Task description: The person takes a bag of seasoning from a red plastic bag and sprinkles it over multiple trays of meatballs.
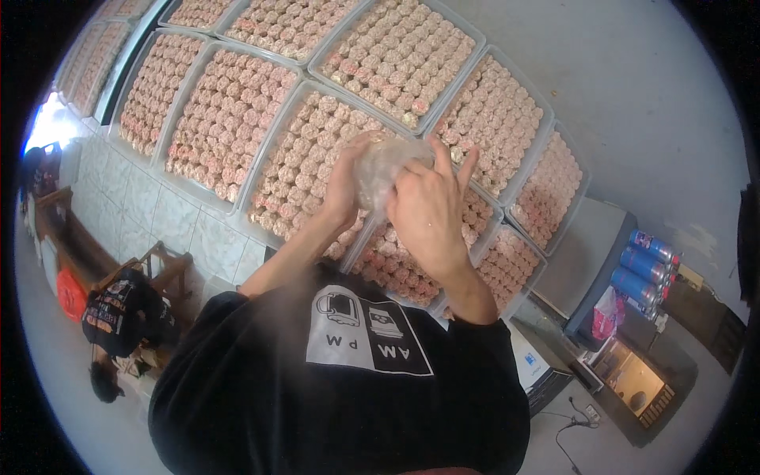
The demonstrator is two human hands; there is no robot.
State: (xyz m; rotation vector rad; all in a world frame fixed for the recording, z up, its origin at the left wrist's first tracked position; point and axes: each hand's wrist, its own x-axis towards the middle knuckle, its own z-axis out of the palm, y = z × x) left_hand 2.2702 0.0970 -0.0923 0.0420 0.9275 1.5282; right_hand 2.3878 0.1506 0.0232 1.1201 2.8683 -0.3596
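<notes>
My left hand (344, 187) wraps around the side of a translucent plastic bag (380, 163), held over the trays. At the bag's right side is my right hand (430, 214), its thumb and a bent finger pinching the plastic while other fingers stick out. What the bag contains is too blurred to tell. Directly below lies a clear plastic tray (279, 133) filled with rows of small, round, knobbly, cream-coloured food pieces (303, 163). A similar tray (481, 41) touches it on the far side. Pinker pieces (404, 267) fill a tray partly hidden under my right forearm.
More filled trays (214, 44) stand edge to edge around these. Blue gas canisters (644, 264) and a pink plastic bag (607, 314) are at the right, near a grey appliance (588, 255). At the left, a person in black (127, 312) bends beside wooden furniture (172, 270).
</notes>
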